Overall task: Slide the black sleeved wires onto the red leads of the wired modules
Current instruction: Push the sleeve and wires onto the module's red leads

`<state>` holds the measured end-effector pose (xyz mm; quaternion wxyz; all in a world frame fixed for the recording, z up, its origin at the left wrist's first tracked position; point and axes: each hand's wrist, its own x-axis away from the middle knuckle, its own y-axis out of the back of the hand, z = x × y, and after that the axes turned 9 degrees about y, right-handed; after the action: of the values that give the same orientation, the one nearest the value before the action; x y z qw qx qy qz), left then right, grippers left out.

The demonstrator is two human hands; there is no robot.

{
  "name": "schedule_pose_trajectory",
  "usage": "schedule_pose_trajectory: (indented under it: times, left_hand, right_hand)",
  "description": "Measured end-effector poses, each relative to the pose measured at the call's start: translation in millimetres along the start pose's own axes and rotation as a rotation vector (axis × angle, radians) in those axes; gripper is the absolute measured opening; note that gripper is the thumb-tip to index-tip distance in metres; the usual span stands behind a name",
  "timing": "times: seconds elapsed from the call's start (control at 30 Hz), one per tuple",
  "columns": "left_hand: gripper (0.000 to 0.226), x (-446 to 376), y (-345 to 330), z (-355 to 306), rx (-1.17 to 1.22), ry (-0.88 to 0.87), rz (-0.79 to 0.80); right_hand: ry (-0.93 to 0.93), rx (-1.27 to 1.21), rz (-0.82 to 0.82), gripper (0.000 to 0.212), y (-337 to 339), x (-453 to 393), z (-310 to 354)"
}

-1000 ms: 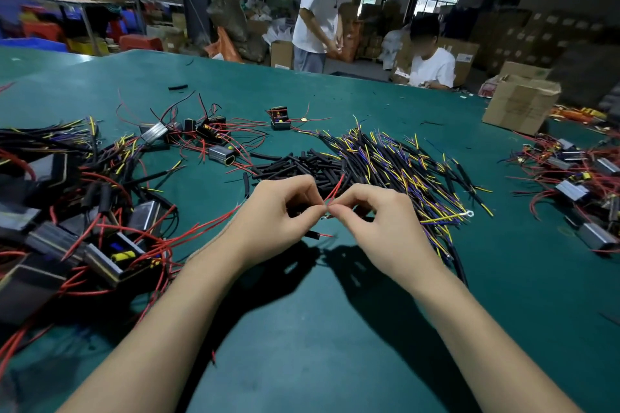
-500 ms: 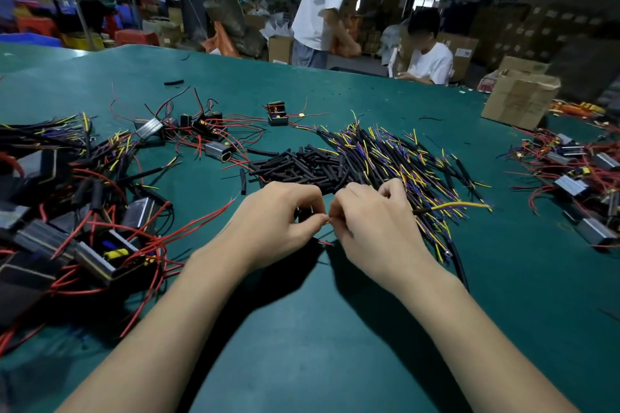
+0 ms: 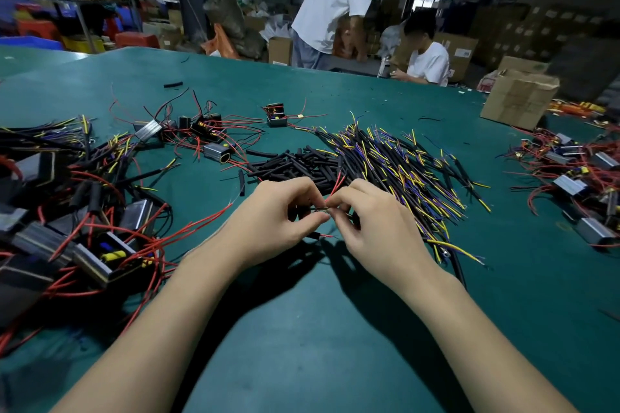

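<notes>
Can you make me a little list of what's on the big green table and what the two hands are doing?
table: green felt-covered worktable
left hand: left hand pinches a thin red lead
right hand: right hand pinches the same spot, fingertips meeting the left's
middle pile: short black sleeve tubes
behind the hands: black sleeved wires with yellow and purple ends
left side: metal-cased modules with red wires
right side: another heap of wired modules
far corner: brown cardboard box
</notes>
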<state>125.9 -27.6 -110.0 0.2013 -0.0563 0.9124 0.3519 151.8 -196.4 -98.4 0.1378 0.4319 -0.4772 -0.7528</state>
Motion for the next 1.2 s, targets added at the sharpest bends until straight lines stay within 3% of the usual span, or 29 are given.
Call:
schedule_pose_trajectory:
  times: [0.3,0.43,0.7,0.8,0.97,1.2]
  left_hand:
    - [0.009,-0.3,1.6,2.4,-0.002,-0.023,-0.01]
    - [0.005,-0.3,1.0,2.2,-0.062,-0.063,-0.019]
    - [0.006,0.0,0.2,-1.2,-0.143,-0.133,-0.023]
    - [0.007,1.2,-2.1,-4.8,-0.093,-0.105,-0.022]
    - [0.014,-0.8,-2.5,-6.8,0.129,0.165,0.04]
    - [0.019,-2.1,-0.1,-9.8,0.175,0.3,0.061]
  right_hand:
    - [-0.106,-0.323,-0.073,0.003,-1.4,-4.3,-1.5]
    - [-0.181,-0.425,-0.038,0.013,2.5,-4.2,-3.1]
    - [-0.263,-0.436,-0.002,0.018,7.8,-5.2,-4.7]
    - [-0.255,-0.376,0.005,0.021,10.5,-5.1,-5.3]
    - [-0.114,-0.127,-0.005,0.007,7.3,-2.7,4.6]
    - [0.078,0.182,-0.087,0.012,3.0,-3.6,11.2]
